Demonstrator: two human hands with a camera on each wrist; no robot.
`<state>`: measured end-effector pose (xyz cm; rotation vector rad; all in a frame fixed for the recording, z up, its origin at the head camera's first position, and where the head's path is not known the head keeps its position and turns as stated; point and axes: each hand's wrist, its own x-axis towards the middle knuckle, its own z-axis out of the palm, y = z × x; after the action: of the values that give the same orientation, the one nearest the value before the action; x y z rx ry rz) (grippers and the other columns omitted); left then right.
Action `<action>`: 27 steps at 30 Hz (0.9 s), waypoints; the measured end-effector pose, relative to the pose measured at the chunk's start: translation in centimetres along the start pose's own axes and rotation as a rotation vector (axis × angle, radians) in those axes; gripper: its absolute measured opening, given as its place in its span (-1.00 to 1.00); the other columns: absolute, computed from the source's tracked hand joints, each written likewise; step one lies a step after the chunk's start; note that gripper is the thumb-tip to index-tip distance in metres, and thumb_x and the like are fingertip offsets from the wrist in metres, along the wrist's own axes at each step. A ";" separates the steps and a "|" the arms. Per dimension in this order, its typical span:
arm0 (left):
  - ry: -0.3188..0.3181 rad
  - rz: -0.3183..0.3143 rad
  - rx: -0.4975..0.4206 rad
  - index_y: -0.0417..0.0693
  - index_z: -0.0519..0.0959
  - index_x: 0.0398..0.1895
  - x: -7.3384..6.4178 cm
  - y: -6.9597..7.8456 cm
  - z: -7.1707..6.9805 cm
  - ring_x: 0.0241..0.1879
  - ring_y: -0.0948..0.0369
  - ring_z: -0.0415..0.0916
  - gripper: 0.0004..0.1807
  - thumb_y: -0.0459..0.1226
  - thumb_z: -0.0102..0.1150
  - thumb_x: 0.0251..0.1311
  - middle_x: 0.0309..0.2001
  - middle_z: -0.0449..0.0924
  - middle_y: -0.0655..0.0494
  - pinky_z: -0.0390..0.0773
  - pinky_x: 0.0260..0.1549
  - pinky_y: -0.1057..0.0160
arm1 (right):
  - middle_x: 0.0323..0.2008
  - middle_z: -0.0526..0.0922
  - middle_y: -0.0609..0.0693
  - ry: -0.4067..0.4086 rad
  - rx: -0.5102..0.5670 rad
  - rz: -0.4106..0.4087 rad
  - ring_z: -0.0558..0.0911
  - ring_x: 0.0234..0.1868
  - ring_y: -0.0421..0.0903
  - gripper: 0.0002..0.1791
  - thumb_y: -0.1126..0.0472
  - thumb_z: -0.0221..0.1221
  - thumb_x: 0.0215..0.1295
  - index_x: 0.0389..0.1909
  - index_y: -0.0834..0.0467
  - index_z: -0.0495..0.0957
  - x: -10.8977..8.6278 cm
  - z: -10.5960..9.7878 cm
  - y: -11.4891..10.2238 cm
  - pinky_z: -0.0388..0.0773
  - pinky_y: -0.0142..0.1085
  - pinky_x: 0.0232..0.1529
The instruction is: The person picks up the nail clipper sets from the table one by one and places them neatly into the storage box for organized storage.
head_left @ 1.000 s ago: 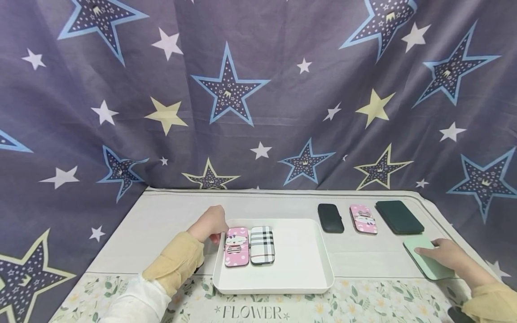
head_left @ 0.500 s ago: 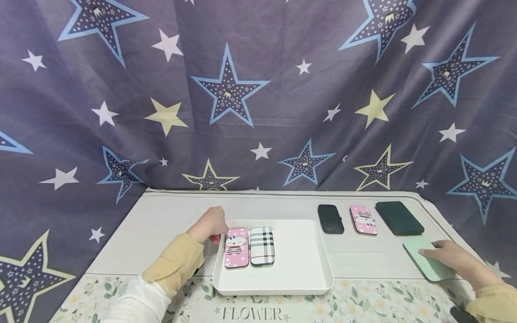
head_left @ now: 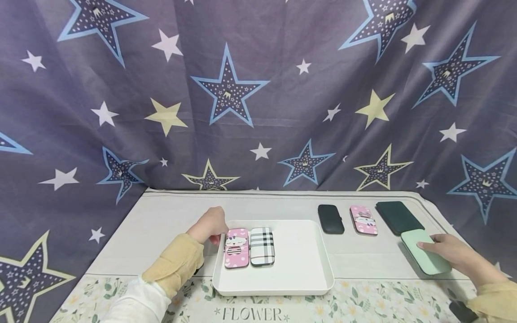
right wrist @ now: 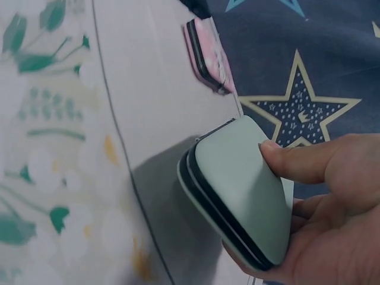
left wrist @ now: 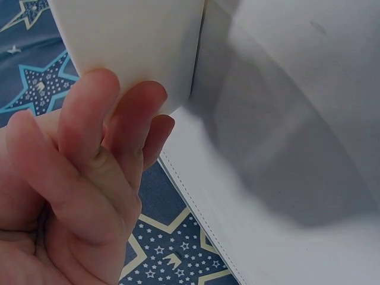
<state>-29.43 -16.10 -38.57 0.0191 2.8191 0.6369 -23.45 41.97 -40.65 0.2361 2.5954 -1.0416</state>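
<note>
My right hand [head_left: 448,251] grips a flat mint-green case [head_left: 425,252] by its right side, thumb on top and fingers underneath. In the right wrist view the case [right wrist: 237,184] is tilted, its dark-framed edge showing and its shadow on the table. My left hand [head_left: 210,224] holds the left rim of a white tray [head_left: 299,287]; in the left wrist view, curled fingers [left wrist: 89,113] touch the tray's outer wall [left wrist: 136,41]. Inside the tray, a pink cat-print case [head_left: 236,258] lies beside a plaid case [head_left: 262,246], both at the left.
Right of the tray, along the back of the table [head_left: 169,211], lie a black case [head_left: 330,219], another pink case [head_left: 362,220] and a larger dark green case [head_left: 397,216]. A star-print curtain [head_left: 258,112] hangs behind. Floral cloth [head_left: 363,300] covers the front.
The mint-green case has been lifted off the table and tilted in my right hand, shifting slightly up and left. My left hand and the tray stay where they were.
</note>
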 end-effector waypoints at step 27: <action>0.002 0.009 -0.009 -0.52 0.52 -0.33 0.2 -0.2 0.1 -0.92 0.29 0.38 -0.80 -0.49 0.17 -0.04 -0.77 0.54 -0.06 0.49 -0.89 0.45 | -0.42 0.58 -0.12 -0.002 0.370 -0.126 0.62 -0.44 -0.25 -0.30 0.01 0.04 0.37 0.16 0.54 0.09 -1.5 2.3 -10.1 0.68 -0.33 -0.39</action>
<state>-29.58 -16.23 -38.79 0.0302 2.8191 0.6525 -24.28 33.01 -35.21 0.1593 2.4232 -1.5644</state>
